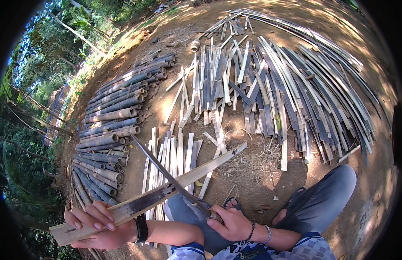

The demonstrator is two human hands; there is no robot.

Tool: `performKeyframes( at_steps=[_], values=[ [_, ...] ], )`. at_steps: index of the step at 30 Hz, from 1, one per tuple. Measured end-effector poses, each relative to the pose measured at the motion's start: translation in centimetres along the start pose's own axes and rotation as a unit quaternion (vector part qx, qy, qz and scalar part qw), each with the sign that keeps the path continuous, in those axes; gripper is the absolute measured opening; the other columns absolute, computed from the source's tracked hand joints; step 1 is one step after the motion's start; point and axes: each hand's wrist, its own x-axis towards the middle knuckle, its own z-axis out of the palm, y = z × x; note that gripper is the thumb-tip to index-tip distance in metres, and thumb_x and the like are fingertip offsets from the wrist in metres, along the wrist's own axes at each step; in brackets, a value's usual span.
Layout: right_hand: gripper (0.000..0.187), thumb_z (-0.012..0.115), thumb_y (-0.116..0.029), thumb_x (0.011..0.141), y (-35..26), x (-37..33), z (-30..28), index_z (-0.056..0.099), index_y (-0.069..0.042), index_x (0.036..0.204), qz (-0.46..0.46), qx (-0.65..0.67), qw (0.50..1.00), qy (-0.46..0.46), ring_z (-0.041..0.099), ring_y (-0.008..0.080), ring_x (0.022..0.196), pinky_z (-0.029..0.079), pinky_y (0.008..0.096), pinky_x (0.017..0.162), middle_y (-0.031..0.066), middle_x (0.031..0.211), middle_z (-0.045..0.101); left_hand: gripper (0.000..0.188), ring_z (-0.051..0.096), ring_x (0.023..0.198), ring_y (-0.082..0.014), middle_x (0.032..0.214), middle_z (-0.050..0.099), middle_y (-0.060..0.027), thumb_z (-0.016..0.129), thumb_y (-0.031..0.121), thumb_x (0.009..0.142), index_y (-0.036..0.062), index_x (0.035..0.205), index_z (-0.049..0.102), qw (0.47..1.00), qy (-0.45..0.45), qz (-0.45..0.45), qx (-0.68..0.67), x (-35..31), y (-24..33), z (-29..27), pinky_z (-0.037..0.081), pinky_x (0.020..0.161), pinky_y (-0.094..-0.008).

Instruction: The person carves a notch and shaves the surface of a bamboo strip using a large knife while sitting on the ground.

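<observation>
My left hand (95,227) is closed around the near end of a split bamboo strip (144,200). The strip slants up and to the right across my lap, pale with a dark patch along its middle. In my right hand (232,224) is the handle of a long machete (155,163). Its narrow blade points up and to the left and crosses the strip near the strip's middle. Whether the edge bites into the bamboo or only rests against it, I cannot tell. The handle is mostly hidden by my fingers.
Beyond my knees lies a wide spread of split bamboo strips (296,93). A smaller bundle of strips (166,158) lies just past my left knee. Whole bamboo poles (112,115) are stacked at the left. Thin shavings (253,160) litter the dirt before my feet.
</observation>
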Motion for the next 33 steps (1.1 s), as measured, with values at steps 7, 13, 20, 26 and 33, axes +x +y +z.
performKeyframes(
  at_steps=[7, 13, 20, 26, 33],
  values=[
    [0.041, 0.049, -0.037, 0.094, 7.7, 1.3, -1.3, 0.053, 0.004, 0.099, 0.086, -0.027, 0.993, 0.082, 0.06, 0.0432, 0.065, 0.046, 0.0471, 0.058, 0.0223, 0.062, 0.058, 0.045, 0.04, 0.037, -0.009, 0.059, 0.042, -0.0015, 0.029, 0.054, 0.097, 0.0099, 0.088, 0.034, 0.999, -0.015, 0.0, -0.034, -0.2, -0.2, -0.1, 0.032, 0.037, -0.0214],
    [0.042, 0.049, -0.038, 0.094, 2.5, -0.4, -1.1, 0.052, 0.003, 0.101, -0.003, -0.06, 0.998, 0.011, 0.061, 0.0434, 0.068, 0.045, 0.0478, 0.06, 0.0226, 0.063, 0.059, 0.046, 0.04, 0.035, -0.0089, 0.058, 0.043, -0.0018, 0.033, 0.054, 0.096, 0.0095, 0.086, 0.036, 0.997, -0.022, 0.007, -0.079, -0.2, -0.3, -0.2, 0.032, 0.035, -0.0206],
    [0.04, 0.047, -0.038, 0.095, 6.9, 1.0, -2.1, 0.053, 0.001, 0.094, 0.061, -0.04, 0.995, 0.071, 0.06, 0.0419, 0.06, 0.045, 0.0475, 0.058, 0.0217, 0.057, 0.057, 0.047, 0.041, 0.032, -0.0081, 0.052, 0.044, 0.0002, 0.036, 0.056, 0.094, 0.0101, 0.082, 0.037, 0.992, -0.012, 0.012, -0.121, -0.3, 0.1, 0.8, 0.033, 0.032, -0.0186],
    [0.039, 0.046, -0.037, 0.095, 5.5, 0.3, -2.7, 0.053, 0.001, 0.092, 0.107, 0.014, 0.994, 0.015, 0.061, 0.0398, 0.064, 0.045, 0.0468, 0.059, 0.0213, 0.062, 0.057, 0.046, 0.041, 0.032, -0.007, 0.051, 0.044, 0.0004, 0.039, 0.055, 0.094, 0.0102, 0.082, 0.037, 0.994, 0.007, 0.018, -0.111, -0.4, -0.1, 0.9, 0.033, 0.032, -0.0172],
    [0.041, 0.044, -0.04, 0.096, 7.4, 0.6, -2.4, 0.053, -0.001, 0.085, 0.05, -0.024, 0.994, 0.09, 0.061, 0.0403, 0.065, 0.044, 0.05, 0.056, 0.0182, 0.06, 0.057, 0.056, 0.039, 0.036, -0.0092, 0.056, 0.042, -0.0009, 0.03, 0.064, 0.092, 0.0089, 0.083, 0.039, 0.985, -0.065, 0.005, -0.157, -0.5, 0.0, 0.8, 0.031, 0.038, -0.0193]
  ],
)
